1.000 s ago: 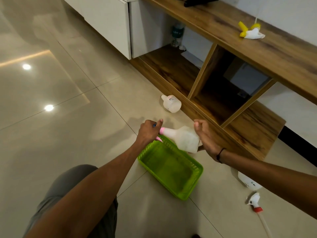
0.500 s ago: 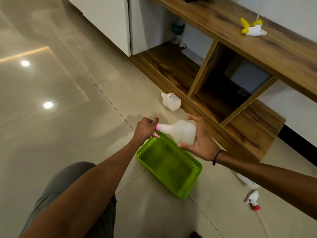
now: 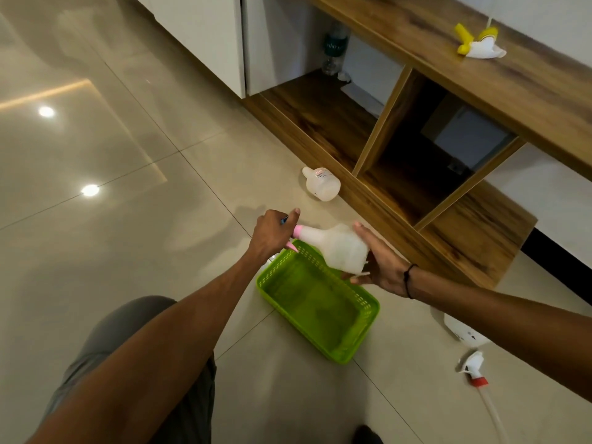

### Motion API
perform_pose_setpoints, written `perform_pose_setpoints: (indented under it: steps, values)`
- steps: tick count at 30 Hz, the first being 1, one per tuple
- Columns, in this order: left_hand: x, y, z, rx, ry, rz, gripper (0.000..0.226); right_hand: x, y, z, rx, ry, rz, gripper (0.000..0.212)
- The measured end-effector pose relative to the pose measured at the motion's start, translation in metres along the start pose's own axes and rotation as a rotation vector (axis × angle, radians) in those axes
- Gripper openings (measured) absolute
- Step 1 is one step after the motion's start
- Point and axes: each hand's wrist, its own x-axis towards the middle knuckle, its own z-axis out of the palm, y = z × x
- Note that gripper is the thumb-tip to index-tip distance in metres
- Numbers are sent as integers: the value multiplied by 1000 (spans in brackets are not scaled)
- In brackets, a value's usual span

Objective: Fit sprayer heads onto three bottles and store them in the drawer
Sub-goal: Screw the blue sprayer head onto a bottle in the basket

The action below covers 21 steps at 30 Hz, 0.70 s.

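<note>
A white translucent bottle (image 3: 339,248) lies sideways in the air above the far end of the green basket (image 3: 362,334). My right hand (image 3: 381,267) cups its base with fingers spread along the body. My left hand (image 3: 272,235) grips the pink sprayer head (image 3: 297,232) at the bottle's neck; most of the head is hidden inside the fist. A second bottle (image 3: 322,184) without a head lies on the floor by the cabinet. A third bottle (image 3: 464,333) shows partly under my right forearm, beside a red-collared sprayer head (image 3: 474,371). A yellow sprayer head (image 3: 477,44) rests on the wooden top.
A low wooden unit (image 3: 400,155) with open compartments runs along the wall on the right, with white cupboard doors (image 3: 205,36) further back. A water bottle (image 3: 333,49) stands in the back compartment. My knee (image 3: 128,347) is at the lower left on the glossy tiled floor.
My right hand slid from the bottle's side to under its base. The bottle stays held over the basket's far end and my left hand keeps its grip on the pink head.
</note>
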Motion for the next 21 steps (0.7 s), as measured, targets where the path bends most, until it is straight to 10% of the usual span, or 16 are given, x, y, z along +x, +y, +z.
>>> perform_pose_setpoints:
  steps: [2,6,11,21]
  values:
    - [-2,0,2,8,-2,12,61,2,-1,4,160,10,131,81]
    - [-1,0,2,-3,-26,-39,68,-3,3,1,-224,297,-264,96]
    - [-3,1,0,62,-15,84,67,5,5,-11,280,-148,212,95]
    - [-6,22,-5,-65,-170,330,44,10,3,27,-570,-99,23,104]
